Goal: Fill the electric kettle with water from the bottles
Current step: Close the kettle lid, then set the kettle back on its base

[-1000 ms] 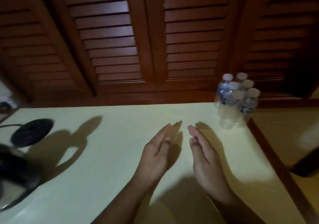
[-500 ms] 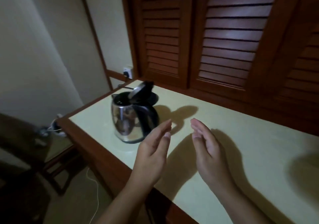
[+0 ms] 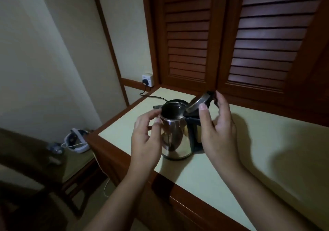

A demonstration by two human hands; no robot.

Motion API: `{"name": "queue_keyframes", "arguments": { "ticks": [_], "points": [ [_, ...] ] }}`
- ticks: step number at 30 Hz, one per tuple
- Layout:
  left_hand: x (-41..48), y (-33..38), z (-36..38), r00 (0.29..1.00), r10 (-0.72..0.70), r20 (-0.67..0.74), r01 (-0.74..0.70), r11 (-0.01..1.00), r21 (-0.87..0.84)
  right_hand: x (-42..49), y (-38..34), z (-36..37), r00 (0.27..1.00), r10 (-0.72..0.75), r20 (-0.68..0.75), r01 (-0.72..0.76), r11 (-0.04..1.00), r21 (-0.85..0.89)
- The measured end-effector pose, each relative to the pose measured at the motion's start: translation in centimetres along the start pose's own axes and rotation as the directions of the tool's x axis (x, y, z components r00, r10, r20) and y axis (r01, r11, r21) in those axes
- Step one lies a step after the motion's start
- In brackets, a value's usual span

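A steel electric kettle (image 3: 175, 138) with a black handle stands near the left end of the pale yellow table (image 3: 240, 168). Its lid (image 3: 196, 103) is tipped up and the dark inside shows. My left hand (image 3: 146, 141) wraps the kettle's upper left side, thumb on the steel front and fingers by the rim. My right hand (image 3: 219, 132) pinches the raised lid, thumb on its near edge and fingers behind it. No water bottles are in view.
A black cord (image 3: 153, 97) runs from behind the kettle to a wall socket (image 3: 147, 80). Dark louvred wooden doors (image 3: 192, 34) back the table. Left of the table, lower down, a white object (image 3: 76, 140) lies on a low bench.
The view swung left from the bottles to the kettle. Both hands moved forward from open in the air onto the kettle, the left to its body and the right to its lid.
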State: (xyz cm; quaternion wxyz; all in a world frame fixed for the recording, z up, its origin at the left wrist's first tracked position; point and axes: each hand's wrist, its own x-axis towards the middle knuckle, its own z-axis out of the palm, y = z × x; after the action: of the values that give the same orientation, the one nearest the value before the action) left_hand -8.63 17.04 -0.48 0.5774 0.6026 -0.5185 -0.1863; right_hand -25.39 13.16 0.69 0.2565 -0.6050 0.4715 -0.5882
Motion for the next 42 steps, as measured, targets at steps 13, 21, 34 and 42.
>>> {"name": "queue_keyframes", "arguments": {
  "ticks": [13,21,34,42],
  "points": [
    [7.7,-6.4,-4.7,0.975,0.012,0.223,0.013,0.994,-0.113,2.2,-2.6,7.4,0.963,-0.252,0.096,0.252,0.710,-0.658],
    [8.0,-8.0,-4.5,0.939,0.024,0.343,0.048,0.978,-0.202,2.3,-3.2,8.6,0.936,-0.062,0.347,0.342,0.390,-0.855],
    [8.1,-10.5,-3.2,0.872,-0.072,0.485,0.222,0.939,-0.261,2.0,-3.6,10.4,0.943,-0.080,0.324,0.329,0.383,-0.863],
    [8.3,-10.8,-2.7,0.849,-0.038,0.527,0.190,0.953,-0.238,1.9,-3.7,9.6,0.954,-0.046,0.298,0.282,0.485,-0.828]
  ]
}}
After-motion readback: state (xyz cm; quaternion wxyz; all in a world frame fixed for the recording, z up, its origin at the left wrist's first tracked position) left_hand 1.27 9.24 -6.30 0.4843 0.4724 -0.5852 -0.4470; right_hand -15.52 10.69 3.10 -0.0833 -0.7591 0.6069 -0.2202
